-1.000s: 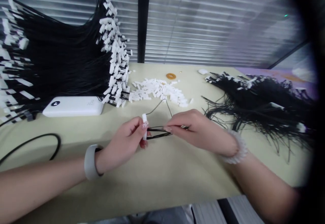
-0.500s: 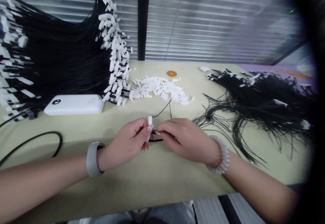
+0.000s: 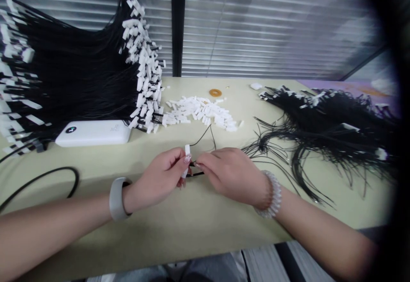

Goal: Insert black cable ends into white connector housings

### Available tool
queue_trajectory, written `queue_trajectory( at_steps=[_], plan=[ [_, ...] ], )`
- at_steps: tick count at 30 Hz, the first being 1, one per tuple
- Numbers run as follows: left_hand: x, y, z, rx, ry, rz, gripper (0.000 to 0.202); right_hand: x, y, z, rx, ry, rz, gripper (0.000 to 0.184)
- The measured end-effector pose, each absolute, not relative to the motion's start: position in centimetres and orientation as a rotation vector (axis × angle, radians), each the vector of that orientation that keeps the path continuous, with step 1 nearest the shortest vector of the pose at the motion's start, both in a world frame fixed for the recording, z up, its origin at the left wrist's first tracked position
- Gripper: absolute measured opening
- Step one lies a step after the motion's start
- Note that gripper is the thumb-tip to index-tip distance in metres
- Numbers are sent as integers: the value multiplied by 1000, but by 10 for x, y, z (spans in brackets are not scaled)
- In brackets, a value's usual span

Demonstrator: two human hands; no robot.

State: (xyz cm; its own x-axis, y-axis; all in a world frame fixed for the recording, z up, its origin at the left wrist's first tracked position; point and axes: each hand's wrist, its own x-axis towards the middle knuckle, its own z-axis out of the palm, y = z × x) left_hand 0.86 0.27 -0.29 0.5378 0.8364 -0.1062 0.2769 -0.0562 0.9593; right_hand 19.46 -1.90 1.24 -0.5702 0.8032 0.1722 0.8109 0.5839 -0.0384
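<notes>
Near the middle of the table, my left hand (image 3: 165, 169) pinches a white plastic connector housing (image 3: 187, 149) upright between thumb and fingers. Close against it on the right, my right hand (image 3: 229, 171) has thumb and forefinger pressed together on a thin black wire (image 3: 198, 173). The wire's end lies at the connector's side; whether it sits inside is hidden by my fingers. A loop of black wire (image 3: 205, 132) rises behind my hands. Beyond them lies a pile of loose white connector housings (image 3: 198, 110).
A large bundle of black wires (image 3: 83, 73) with white ends stands at the left, behind a white power bank (image 3: 92, 133). More black wires (image 3: 336, 124) spread over the right side. An orange tape ring (image 3: 215, 93) lies at the back. A black cable (image 3: 75, 175) curves at left.
Both hands keep their grips and sit slightly further left in view, with the right hand a little closer to the left. The whole view has shifted slightly.
</notes>
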Motion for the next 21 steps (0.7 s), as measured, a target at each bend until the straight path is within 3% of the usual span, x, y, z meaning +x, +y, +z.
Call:
queue_trajectory(
  at_steps=[21],
  plan=[
    [8, 1, -4, 1640, 959, 582, 29, 194, -14, 9, -1396, -2584, 300, 21]
  ],
)
